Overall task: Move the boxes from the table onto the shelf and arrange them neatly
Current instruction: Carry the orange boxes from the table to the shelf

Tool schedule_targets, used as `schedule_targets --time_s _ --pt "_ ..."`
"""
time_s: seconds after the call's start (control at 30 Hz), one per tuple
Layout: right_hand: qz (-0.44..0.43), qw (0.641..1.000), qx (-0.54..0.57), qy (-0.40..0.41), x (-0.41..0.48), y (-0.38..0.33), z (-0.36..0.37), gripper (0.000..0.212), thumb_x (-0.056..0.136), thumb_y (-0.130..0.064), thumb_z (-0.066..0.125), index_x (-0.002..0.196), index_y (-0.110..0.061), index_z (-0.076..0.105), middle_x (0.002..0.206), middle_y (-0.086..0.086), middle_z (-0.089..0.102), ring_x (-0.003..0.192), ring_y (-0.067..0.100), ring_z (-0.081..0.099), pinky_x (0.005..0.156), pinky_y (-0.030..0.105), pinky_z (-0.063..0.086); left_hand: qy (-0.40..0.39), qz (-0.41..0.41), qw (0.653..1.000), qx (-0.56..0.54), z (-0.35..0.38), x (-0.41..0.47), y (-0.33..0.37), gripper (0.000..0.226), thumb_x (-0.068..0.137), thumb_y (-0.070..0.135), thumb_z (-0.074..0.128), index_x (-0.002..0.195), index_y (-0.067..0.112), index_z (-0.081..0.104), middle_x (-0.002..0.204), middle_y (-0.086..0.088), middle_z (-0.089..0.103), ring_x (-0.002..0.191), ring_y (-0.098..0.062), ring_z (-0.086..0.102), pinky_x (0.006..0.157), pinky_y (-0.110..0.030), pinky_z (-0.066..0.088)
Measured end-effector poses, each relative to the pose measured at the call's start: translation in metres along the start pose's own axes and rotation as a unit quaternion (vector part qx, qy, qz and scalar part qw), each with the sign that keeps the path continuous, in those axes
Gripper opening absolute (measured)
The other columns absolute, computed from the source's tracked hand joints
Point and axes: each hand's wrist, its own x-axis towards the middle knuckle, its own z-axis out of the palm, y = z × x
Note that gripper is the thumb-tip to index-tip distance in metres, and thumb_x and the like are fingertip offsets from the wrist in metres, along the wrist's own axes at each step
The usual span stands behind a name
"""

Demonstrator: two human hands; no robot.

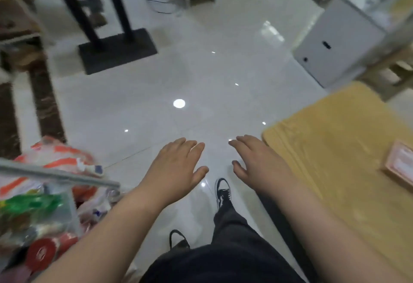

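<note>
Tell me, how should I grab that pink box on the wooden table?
Probably from above with the right hand, which is open and nearer. The pink box lies flat on the table, so its underside is out of reach: pinch it across two opposite side edges. The picture cuts off its far part.

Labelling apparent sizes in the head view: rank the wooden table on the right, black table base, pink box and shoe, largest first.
1. wooden table
2. black table base
3. pink box, cut off by the frame edge
4. shoe
</note>
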Motion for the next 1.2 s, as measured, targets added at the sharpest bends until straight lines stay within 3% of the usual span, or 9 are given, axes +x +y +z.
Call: schedule_targets --time_s 0.2,0.47,0.73,0.97,1.1,1.2 --pt "0.185 0.983 -0.008 -0.011 -0.152 0.017 -0.006 0.052 0.087 -0.030 0.065 0.135 -0.013 0.057 0.135 0.009 0.059 0.124 0.027 0.056 0.096 0.040 0.052 -0.047 0.161 0.986 0.009 0.030 0.005 0.095 0.065 0.092 0.055 0.034 0.135 0.011 0.056 0.127 -0.006 0.063 0.118 -0.033 0.057 0.092 -0.047 0.051" --pt "0.367 0.928 0.041 0.051 -0.330 0.055 -0.013 0.051 0.093 -0.032 0.057 0.141 -0.014 0.052 0.136 0.004 0.057 0.126 0.024 0.052 0.100 0.039 0.048 -0.082 0.331 0.938 0.053 0.064 0.002 0.250 0.063 0.090 0.054 0.035 0.128 0.011 0.061 0.119 -0.004 0.067 0.110 -0.026 0.063 0.085 -0.041 0.055" --pt "0.420 0.903 0.053 0.077 -0.462 0.131 -0.013 0.054 0.093 -0.034 0.056 0.143 -0.016 0.049 0.142 0.006 0.053 0.130 0.025 0.048 0.104 0.039 0.045 -0.073 0.358 0.929 0.065 0.113 -0.001 0.401 0.076 0.089 0.061 0.023 0.140 0.013 0.052 0.133 -0.005 0.061 0.124 -0.025 0.054 0.098 -0.038 0.046" --pt "0.492 0.862 0.088 0.079 -0.534 0.196 -0.015 0.054 0.091 -0.033 0.057 0.141 -0.014 0.051 0.139 0.007 0.054 0.130 0.028 0.047 0.103 0.044 0.045 -0.122 0.351 0.922 0.107 0.163 0.027 0.475 0.083 0.085 0.065 0.017 0.142 0.014 0.049 0.135 -0.006 0.058 0.125 -0.028 0.052 0.096 -0.039 0.045" --pt "0.539 0.836 0.086 0.064 -0.551 0.249 -0.014 0.056 0.092 -0.033 0.056 0.145 -0.015 0.046 0.144 0.008 0.050 0.135 0.028 0.042 0.108 0.042 0.040 -0.154 0.325 0.924 0.127 0.189 0.074 0.489 0.063 0.097 0.056 0.041 0.147 0.017 0.042 0.140 -0.005 0.052 0.130 -0.028 0.045 0.099 -0.040 0.043" --pt "0.592 0.802 0.056 0.050 -0.566 0.294 -0.014 0.060 0.091 -0.034 0.057 0.147 -0.016 0.043 0.146 0.013 0.046 0.138 0.034 0.037 0.113 0.046 0.034 -0.157 0.316 0.927 0.128 0.203 0.123 0.504 0.063 0.097 0.051 0.049 0.148 0.016 0.039 0.142 -0.008 0.050 0.130 -0.032 0.044 0.100 -0.042 0.042"
